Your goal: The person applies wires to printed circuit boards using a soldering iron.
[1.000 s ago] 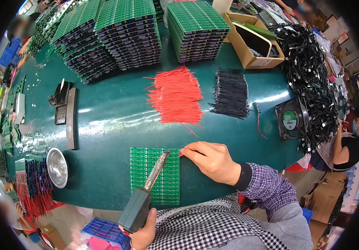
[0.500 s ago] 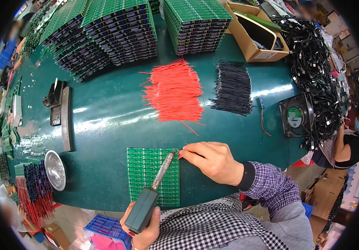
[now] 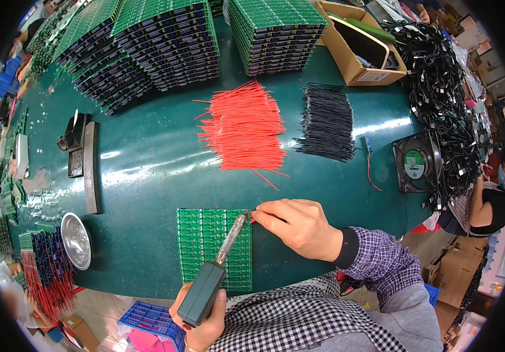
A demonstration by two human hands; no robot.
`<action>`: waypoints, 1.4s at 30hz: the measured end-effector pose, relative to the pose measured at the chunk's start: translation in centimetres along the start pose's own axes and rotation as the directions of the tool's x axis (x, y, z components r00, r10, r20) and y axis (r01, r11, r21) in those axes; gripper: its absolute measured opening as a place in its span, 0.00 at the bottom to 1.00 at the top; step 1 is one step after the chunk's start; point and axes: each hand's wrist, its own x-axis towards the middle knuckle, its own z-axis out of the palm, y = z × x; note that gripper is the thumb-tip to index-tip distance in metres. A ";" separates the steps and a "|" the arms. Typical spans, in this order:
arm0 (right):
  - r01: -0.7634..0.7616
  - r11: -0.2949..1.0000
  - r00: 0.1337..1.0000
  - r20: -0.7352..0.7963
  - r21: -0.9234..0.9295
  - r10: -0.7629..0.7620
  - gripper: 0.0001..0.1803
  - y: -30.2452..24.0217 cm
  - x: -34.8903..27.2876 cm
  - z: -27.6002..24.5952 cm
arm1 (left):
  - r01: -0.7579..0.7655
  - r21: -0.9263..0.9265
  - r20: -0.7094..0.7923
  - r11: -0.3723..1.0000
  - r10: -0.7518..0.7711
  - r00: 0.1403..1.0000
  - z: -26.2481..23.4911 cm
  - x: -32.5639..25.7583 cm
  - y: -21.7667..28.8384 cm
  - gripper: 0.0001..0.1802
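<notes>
two grips: the left hand (image 3: 208,330) is wrapped around the dark handle of a soldering iron (image 3: 212,276); the right hand (image 3: 308,230) has thumb and forefinger pinched on a bit of red wire (image 3: 252,220), mostly hidden by the fingers.
iron tip: at the upper right corner of a green board panel (image 3: 198,240), just beside the right fingertips; whether it touches, i cannot tell.
panel: lies flat at the near edge of the green tabletop (image 3: 141,193), under the slanting iron shaft.
wire piles: beyond the panel, a red pile (image 3: 243,129), with a black pile (image 3: 327,123) to its right, a bare strip between them.
right side: a small wired board (image 3: 368,146), then a square fan (image 3: 415,163) close by a tangle of black cables (image 3: 446,111).
left side: a shiny metal bowl (image 3: 76,242) near the edge; farther back, a black iron stand (image 3: 75,141) beside a long grey bar (image 3: 91,170).
far side: tall stacks of boards (image 3: 170,50) and a cardboard box (image 3: 375,76) holding a few things.
</notes>
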 end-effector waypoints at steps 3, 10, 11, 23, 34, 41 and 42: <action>0.001 1.000 1.000 0.001 0.001 -0.001 0.13 0.0 0.0 0.0 | -0.038 0.031 0.029 0.999 0.037 0.999 -0.2 0.1 0.2 0.13; 0.003 1.000 1.000 0.003 0.001 -0.003 0.12 0.0 0.0 -0.1 | 0.103 -0.065 0.058 0.993 -0.100 0.993 -0.3 -1.3 -1.6 0.15; 0.003 1.000 1.000 0.003 0.001 -0.003 0.12 0.0 0.0 -0.1 | 0.138 -0.168 0.034 0.976 -0.134 0.990 -0.3 -1.3 -1.7 0.15; 0.003 1.000 1.000 -0.004 -0.015 -0.003 0.12 -0.1 0.0 0.1 | 0.180 -0.011 0.091 0.984 -0.179 0.980 -0.9 -0.6 0.3 0.16; 0.031 0.999 0.988 -0.152 0.009 -0.029 0.14 -0.3 0.3 0.1 | 0.084 -0.150 -0.005 0.985 -0.086 0.996 -0.4 -1.2 -1.6 0.18; 0.048 0.997 0.989 -0.144 0.062 -0.039 0.13 -0.5 -0.8 0.6 | 0.027 -0.170 -0.060 0.985 -0.038 0.997 -0.3 -1.8 -2.5 0.18; 0.035 0.998 0.991 -0.128 0.051 -0.029 0.13 -0.6 -0.7 0.5 | 0.028 -0.168 -0.059 0.985 -0.038 0.998 -0.5 -1.8 -2.5 0.18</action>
